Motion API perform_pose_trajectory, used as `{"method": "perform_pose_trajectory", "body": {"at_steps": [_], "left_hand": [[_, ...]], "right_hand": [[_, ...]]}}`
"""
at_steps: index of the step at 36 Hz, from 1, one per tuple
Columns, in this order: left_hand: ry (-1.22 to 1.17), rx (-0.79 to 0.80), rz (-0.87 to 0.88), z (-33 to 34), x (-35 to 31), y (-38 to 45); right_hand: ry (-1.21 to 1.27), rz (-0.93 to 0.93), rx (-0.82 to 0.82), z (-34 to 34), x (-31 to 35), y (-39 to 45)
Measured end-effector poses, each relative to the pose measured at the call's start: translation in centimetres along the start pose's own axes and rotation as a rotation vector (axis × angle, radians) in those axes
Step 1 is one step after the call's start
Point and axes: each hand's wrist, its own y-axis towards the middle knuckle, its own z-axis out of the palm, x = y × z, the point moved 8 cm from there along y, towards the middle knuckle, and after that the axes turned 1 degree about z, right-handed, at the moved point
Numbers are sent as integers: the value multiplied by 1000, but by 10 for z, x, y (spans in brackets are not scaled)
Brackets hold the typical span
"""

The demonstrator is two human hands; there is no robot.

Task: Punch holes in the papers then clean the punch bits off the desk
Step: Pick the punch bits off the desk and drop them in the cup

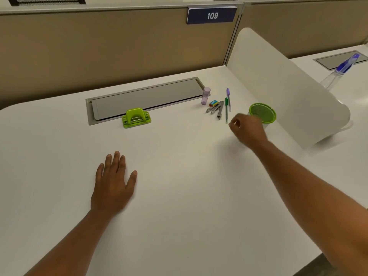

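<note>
- No papers lie on the surface (179, 176) and no punch bits are visible; I judge the punching either done or not begun, I cannot tell which.
- The green hole punch (136, 118) sits at the cable tray's front edge, long axis left-right, handle mouth facing the person.
- The left hand (113, 182) rests flat with straight fingers.
- The right hand (246, 129) is curled beside the green mesh cup (262, 112); whether its grip pinches anything, I cannot tell.

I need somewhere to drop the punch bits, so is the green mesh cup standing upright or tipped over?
Upright: the green mesh cup stands on the white desk with its round open rim facing up.
</note>
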Motion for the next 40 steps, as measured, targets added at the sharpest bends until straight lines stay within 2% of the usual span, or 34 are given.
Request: {"method": "perform_pose_trajectory", "body": {"at_steps": [4,7,17,30,32,37,40], "left_hand": [[-3,-8,2,-1,0,0],[-8,-11,2,-2,1,2],[16,-10,7,0,2,1],[4,-4,2,1,2,-1],[1,-2,-1,0,2,0],[7,6,-2,0,2,1],[-1,6,-6,0,3,-1]], "right_hand": [[94,240,110,35,-27,-11],[118,305,120,43,-36,-14],[-2,184,206,48,-24,-9],[-316,91,349,59,-1,-7],[-255,105,322,49,-2,-3],[26,144,47,-19,-4,14],[71,182,-87,-63,-11,23]]}}
